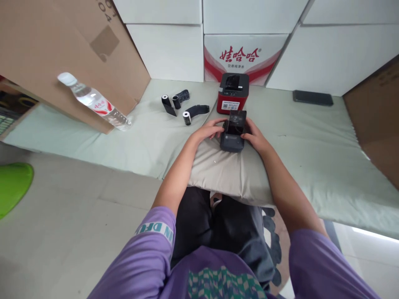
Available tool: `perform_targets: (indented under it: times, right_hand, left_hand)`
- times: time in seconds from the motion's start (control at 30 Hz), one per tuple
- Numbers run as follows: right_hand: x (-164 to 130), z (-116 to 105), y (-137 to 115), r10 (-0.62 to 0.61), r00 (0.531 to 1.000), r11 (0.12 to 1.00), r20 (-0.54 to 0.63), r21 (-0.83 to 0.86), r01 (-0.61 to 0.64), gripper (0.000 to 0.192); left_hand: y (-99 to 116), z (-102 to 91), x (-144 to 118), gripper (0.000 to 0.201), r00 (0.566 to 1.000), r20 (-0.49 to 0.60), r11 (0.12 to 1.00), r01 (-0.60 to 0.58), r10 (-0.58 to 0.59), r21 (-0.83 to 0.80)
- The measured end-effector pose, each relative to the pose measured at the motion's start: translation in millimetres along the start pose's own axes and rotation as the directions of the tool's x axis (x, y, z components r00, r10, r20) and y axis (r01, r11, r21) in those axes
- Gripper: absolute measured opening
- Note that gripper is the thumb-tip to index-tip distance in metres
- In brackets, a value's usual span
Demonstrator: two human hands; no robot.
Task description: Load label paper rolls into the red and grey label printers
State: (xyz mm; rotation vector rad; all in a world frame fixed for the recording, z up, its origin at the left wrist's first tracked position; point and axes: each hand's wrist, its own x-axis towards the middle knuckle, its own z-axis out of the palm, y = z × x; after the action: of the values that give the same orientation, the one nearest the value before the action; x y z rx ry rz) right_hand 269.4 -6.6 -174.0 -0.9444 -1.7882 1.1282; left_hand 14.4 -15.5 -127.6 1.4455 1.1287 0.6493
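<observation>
A small dark grey label printer with its lid raised rests on a grey pillow over my lap. My left hand grips the printer's left side and my right hand grips its right side. Just behind it a red and black printer stands on the pale green mat. Three black paper rolls lie partly unrolled on the mat to the left of the red printer.
A clear water bottle leans against a large cardboard box at the left. White boxes line the back. A black phone lies far right. Another cardboard box stands at the right, a green object at the left.
</observation>
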Motion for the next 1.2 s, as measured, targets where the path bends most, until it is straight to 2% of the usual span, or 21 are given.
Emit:
perform_targets:
  times: [0.07, 0.2, 0.37, 0.5, 0.63, 0.77, 0.87, 1.0, 1.1, 1.2]
  right_hand:
    - [0.7, -0.4, 0.8, 0.009, 1.0, 1.0, -0.01, 0.022, -0.009, 0.096]
    - [2.2, 1.0, 3.0, 0.061, 0.995, 0.997, -0.079, 0.048, -0.057, 0.091]
    - [6.5, 5.0, 12.9, 0.062, 0.973, 0.997, -0.224, -0.028, -0.07, 0.078]
    - [10.5, 8.2, 19.3, 0.088, 0.926, 0.989, -0.368, -0.082, -0.127, 0.073]
    - [10.8, 11.4, 18.6, 0.116, 0.898, 0.982, -0.425, -0.088, -0.169, 0.067]
    - [10.2, 13.5, 18.1, 0.09, 0.871, 0.985, -0.483, -0.086, -0.149, 0.062]
    - [11.6, 15.1, 20.4, 0.072, 0.855, 0.992, -0.514, -0.055, -0.117, 0.06]
    - [12.2, 17.7, 19.6, 0.074, 0.854, 0.994, -0.515, -0.031, -0.105, 0.052]
    - [7.2, 17.3, 9.9, 0.018, 0.838, 0.992, -0.546, -0.094, -0.083, 0.044]
    - [-0.7, 12.7, -2.6, -0.155, 0.839, 0.963, -0.522, -0.269, 0.011, 0.029]
  left_hand:
    - [-0.8, 0.1, 1.2, 0.07, 1.0, -0.002, 1.0, -0.009, 0.009, -0.004]
    - [-5.1, 2.9, 8.1, 0.052, 0.999, -0.043, 1.0, -0.021, 0.021, 0.013]
    - [-10.8, 10.4, 19.9, 0.045, 0.975, -0.217, 0.996, 0.052, -0.037, 0.067]
    - [-12.3, 15.4, 22.6, 0.037, 0.947, -0.319, 0.996, 0.065, -0.04, 0.066]
    - [-15.9, 17.9, 23.6, 0.037, 0.933, -0.36, 0.997, 0.029, -0.002, 0.069]
    - [-24.6, 18.5, 28.5, 0.04, 0.91, -0.408, 0.996, -0.043, 0.07, 0.076]
    - [-30.6, 18.1, 32.1, 0.044, 0.909, -0.402, 0.994, -0.093, 0.109, 0.059]
    - [-33.0, 17.8, 33.2, 0.042, 0.908, -0.404, 0.994, -0.1, 0.11, 0.047]
    - [-31.6, 17.9, 32.6, 0.037, 0.911, -0.399, 0.995, -0.09, 0.102, 0.048]
    - [-30.9, 17.8, 32.8, 0.034, 0.918, -0.384, 0.995, -0.093, 0.1, 0.037]
